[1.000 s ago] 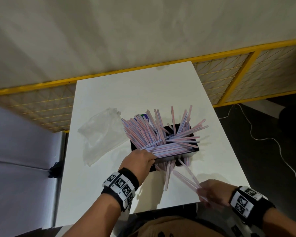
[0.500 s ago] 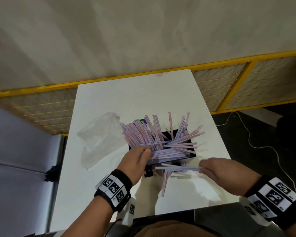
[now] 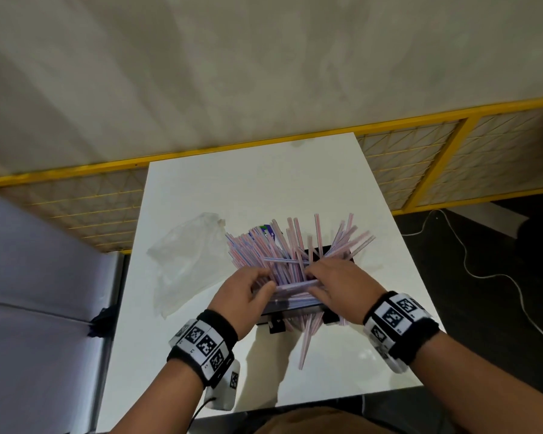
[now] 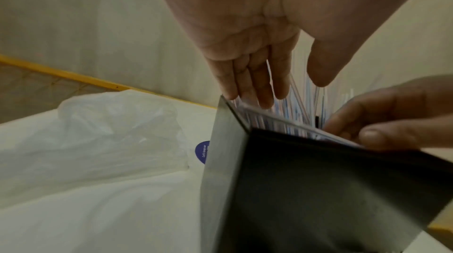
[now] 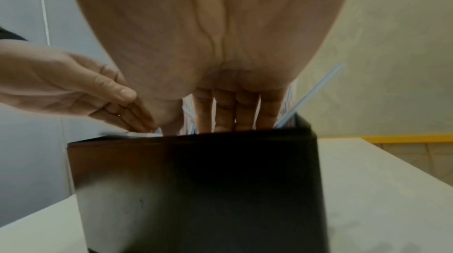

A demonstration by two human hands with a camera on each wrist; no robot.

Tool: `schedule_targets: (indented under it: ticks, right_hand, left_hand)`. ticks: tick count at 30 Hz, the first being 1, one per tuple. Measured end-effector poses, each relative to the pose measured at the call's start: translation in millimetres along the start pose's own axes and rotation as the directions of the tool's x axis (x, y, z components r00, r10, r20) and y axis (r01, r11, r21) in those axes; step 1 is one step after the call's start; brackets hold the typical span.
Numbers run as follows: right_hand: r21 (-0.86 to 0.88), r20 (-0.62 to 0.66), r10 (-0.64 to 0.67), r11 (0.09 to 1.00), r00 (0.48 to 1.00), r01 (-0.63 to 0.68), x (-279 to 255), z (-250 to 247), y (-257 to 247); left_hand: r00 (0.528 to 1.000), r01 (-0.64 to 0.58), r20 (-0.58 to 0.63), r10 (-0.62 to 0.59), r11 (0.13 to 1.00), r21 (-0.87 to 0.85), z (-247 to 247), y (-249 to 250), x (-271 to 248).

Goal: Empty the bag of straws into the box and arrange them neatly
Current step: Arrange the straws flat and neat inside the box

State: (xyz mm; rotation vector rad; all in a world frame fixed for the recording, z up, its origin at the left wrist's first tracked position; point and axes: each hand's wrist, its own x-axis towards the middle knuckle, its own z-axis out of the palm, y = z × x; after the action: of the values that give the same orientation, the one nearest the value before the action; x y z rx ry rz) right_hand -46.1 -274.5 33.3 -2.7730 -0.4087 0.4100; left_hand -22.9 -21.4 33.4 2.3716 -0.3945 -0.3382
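At frame centre, both hands, left hand (image 3: 244, 288) and right hand (image 3: 339, 285), fingers straight, are pressing striped straws (image 3: 290, 245) into the black box (image 5: 196, 189); the emptied plastic bag (image 3: 185, 261) is lying left, strays are overhanging the box's near edge.

Your forearms are bare. Each wrist carries a black band (image 3: 215, 324) faced with white panels printed with black square marker codes (image 3: 393, 317). A white camera housing (image 3: 224, 388) with a dark cable hangs under your left wrist.
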Motion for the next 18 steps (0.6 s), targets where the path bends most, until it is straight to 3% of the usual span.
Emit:
schedule_targets:
  ticks: [5, 9, 13, 18]
  right_hand:
    - [0.119, 0.024, -0.009, 0.993, 1.0, 0.006, -7.2, 15.7, 0.5]
    - [0.011, 0.103, -0.015, 1.0, 0.995, 0.014, -7.4, 26.5, -1.9]
    - [-0.038, 0.126, -0.002, 0.999, 0.992, 0.006, 0.7, 30.4, -2.6]
    - [0.044, 0.088, -0.042, 0.998, 0.995, 0.038, 2.8, 25.4, -0.6]
  left_hand:
    - [0.991, -0.1, 0.111, 0.073, 0.962, 0.254, 8.7, 0.9, -1.5]
    - [0.979, -0.177, 0.167, 0.118, 0.895, 0.41, 16.7, 5.2, -3.8]
    - [0.974, -0.174, 0.205, 0.093, 0.887, 0.427, 27.1, 6.3, -5.7]
    - [0.966, -0.193, 0.246, 0.076, 0.845, 0.498, 30.2, 1.2, -4.1]
